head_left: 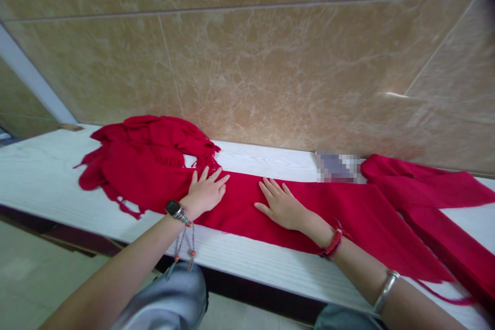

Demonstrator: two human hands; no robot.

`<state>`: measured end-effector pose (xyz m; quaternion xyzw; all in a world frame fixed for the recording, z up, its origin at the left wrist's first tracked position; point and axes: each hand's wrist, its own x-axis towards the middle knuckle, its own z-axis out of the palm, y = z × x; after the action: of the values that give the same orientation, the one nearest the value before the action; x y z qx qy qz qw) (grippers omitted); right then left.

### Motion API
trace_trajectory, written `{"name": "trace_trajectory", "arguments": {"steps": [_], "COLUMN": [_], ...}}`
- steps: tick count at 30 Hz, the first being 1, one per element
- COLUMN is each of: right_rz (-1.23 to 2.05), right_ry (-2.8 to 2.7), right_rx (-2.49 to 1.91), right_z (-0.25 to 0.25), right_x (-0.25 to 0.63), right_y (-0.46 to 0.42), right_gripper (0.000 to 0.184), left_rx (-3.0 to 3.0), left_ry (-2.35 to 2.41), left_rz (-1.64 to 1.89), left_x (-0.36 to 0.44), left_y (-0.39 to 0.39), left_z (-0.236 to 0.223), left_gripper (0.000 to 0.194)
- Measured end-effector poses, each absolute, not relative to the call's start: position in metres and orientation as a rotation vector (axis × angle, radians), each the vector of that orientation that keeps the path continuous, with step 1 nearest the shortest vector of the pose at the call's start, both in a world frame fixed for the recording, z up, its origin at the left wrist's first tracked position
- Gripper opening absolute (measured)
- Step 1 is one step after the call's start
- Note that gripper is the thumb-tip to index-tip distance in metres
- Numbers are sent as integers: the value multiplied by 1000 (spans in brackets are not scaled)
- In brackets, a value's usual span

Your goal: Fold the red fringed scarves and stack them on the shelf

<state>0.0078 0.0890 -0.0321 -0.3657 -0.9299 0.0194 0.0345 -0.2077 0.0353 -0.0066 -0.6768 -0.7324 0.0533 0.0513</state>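
Note:
A long red scarf (240,206) lies stretched along a white bench-like surface, its middle part spread fairly flat. My left hand (207,193) rests on it with fingers spread, near where the flat part meets a bunched heap of red fabric (135,165) with fringes. To the right, my right hand (284,206) lies flat on the same cloth, fingers stretched out and thumb apart. Neither hand grips anything. More red cloth (421,183), loosely folded, lies at the right end and runs down toward the lower right corner.
A tiled wall (278,72) rises right behind the white surface (266,157). A blurred-out flat item (336,166) lies against the wall, beyond the scarf. My knees (174,294) are below the front edge, above a pale floor (31,278).

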Motion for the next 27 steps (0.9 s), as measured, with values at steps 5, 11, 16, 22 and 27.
{"name": "trace_trajectory", "arguments": {"steps": [5, 11, 16, 22, 27], "right_rz": [51, 54, 45, 12, 10], "right_ry": [-2843, -2827, -2796, -2768, -2755], "right_rx": [-1126, -1126, -1116, -1093, -1091], "right_z": [-36, -35, -37, -44, -44], "right_x": [7, 7, 7, 6, 5], "right_y": [90, 89, 88, 90, 90], "right_gripper": [68, 67, 66, 66, 65], "left_rx": [-1766, -1813, -1834, -2026, -2309], "left_ry": [-2184, -2458, -2458, -2371, -2255], "left_rz": [219, 178, 156, 71, 39], "left_x": [-210, -239, -283, -300, -307], "left_y": [27, 35, 44, 57, 64], "left_z": [10, 27, 27, 20, 17], "left_gripper": [35, 30, 12, 6, 7]}}
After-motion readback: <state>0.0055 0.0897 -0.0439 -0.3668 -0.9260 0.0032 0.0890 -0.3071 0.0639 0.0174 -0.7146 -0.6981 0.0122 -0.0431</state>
